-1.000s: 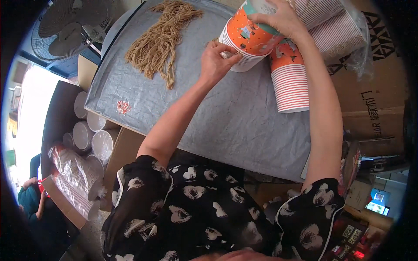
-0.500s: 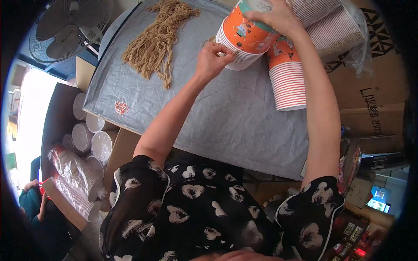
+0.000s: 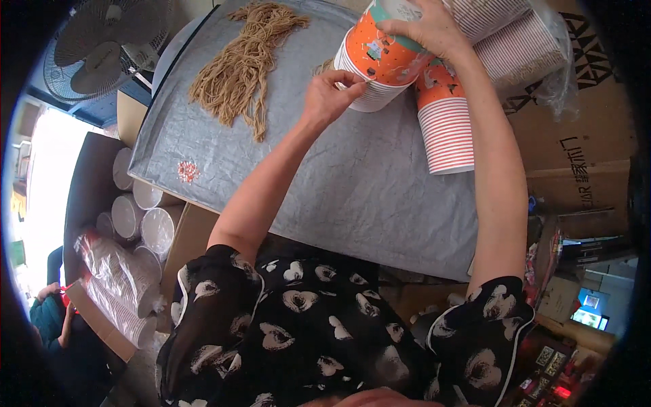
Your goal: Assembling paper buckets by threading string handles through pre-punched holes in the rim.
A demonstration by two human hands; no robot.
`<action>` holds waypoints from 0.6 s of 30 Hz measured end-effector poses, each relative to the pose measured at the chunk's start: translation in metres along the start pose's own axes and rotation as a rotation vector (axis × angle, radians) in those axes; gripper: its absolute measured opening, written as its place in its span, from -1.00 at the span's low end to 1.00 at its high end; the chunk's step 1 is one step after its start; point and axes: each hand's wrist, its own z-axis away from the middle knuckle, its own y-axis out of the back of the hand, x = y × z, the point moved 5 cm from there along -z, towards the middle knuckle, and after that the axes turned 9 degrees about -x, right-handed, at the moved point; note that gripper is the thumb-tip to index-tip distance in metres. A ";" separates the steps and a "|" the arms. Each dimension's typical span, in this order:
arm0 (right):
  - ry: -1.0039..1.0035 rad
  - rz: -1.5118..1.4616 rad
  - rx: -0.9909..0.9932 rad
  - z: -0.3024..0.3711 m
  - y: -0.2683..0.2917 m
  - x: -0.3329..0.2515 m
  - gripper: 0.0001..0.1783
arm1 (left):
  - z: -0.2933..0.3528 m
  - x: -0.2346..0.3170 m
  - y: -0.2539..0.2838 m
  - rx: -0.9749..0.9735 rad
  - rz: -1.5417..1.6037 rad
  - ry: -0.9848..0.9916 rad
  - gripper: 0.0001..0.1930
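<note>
A stack of paper buckets (image 3: 385, 51), orange with a teal band and a printed pattern, stands on the grey-covered table at the far right of centre. Their white rims nest at its lower end. My right hand (image 3: 434, 30) holds the stack's upper end, thumb on the near side. Against the rims, my left hand (image 3: 329, 96) is closed in a pinch; what sits between thumb and forefinger is too small to make out. A bundle of tan cords (image 3: 237, 68) lies on the table to the left. Some tan cord also shows behind my left hand.
Beside the stack leans another orange stack with red-striped rims (image 3: 447, 136). Plastic-wrapped cup stacks (image 3: 519, 51) lie at the far right by a cardboard box (image 3: 576, 142). Small red-white bits (image 3: 188, 171) sit near the table's left edge. An open carton (image 3: 180, 237) holds more buckets; a fan (image 3: 102, 54) stands behind.
Both hands stay almost where they were on the stack. The left fingertips have shifted very slightly along the rims. The view has moved a little.
</note>
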 end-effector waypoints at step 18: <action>-0.060 0.046 -0.002 0.004 0.000 -0.004 0.06 | -0.016 -0.001 0.009 -0.088 -0.021 0.146 -0.72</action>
